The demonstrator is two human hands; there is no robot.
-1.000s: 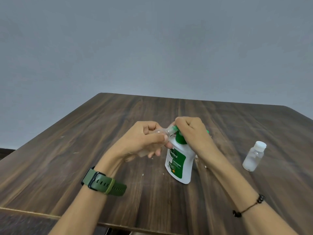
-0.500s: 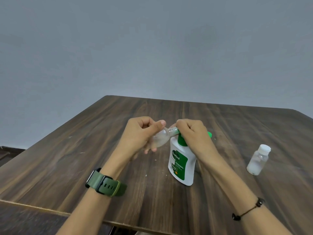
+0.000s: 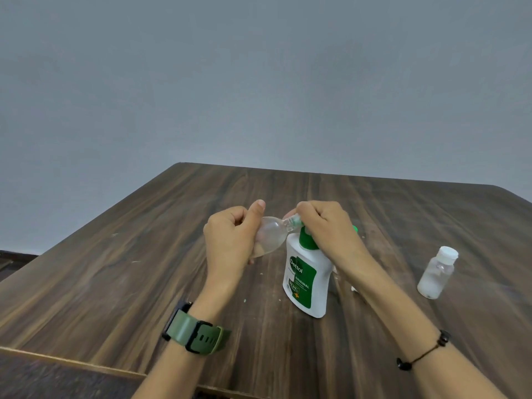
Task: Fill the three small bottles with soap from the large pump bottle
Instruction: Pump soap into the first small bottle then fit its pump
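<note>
The large white pump bottle [image 3: 306, 279] with a green label and green pump stands upright in the middle of the table. My right hand [image 3: 324, 228] is curled over its green pump head. My left hand [image 3: 230, 240] holds a small clear bottle [image 3: 270, 233] tilted on its side, with its open neck against the pump nozzle. A second small bottle [image 3: 437, 273], with a white cap on, stands upright to the right. A third small bottle is not in view.
Everything rests on the dark wooden table [image 3: 144, 269], whose front edge runs along the bottom left. A grey wall rises behind it. Something small and white [image 3: 353, 289] peeks out behind my right forearm.
My left thumb has lifted off the small bottle and now points up, so more of the bottle shows. The view has shifted a little; both hands stay at the pump.
</note>
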